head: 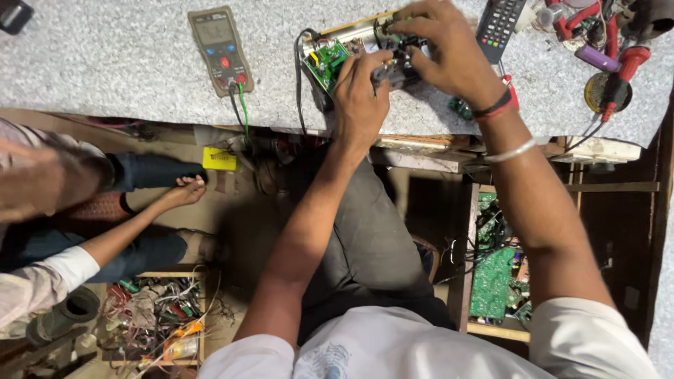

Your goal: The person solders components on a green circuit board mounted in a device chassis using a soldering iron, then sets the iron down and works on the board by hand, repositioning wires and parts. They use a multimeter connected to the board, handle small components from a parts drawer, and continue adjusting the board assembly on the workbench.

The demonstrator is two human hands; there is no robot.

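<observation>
Nearest me, below the bench edge, a crate of spare green boards (495, 281) sits by my right knee. On the grey bench (105, 63) my left hand (359, 95) pinches a small dark part against the open circuit board assembly (351, 52); my right hand (435, 49) curls over its far end, fingers closed on it. I judge the work midway: the boards lie bare, nothing reassembled. Left of the assembly lies the multimeter (219, 45); right, a remote (500, 24).
</observation>
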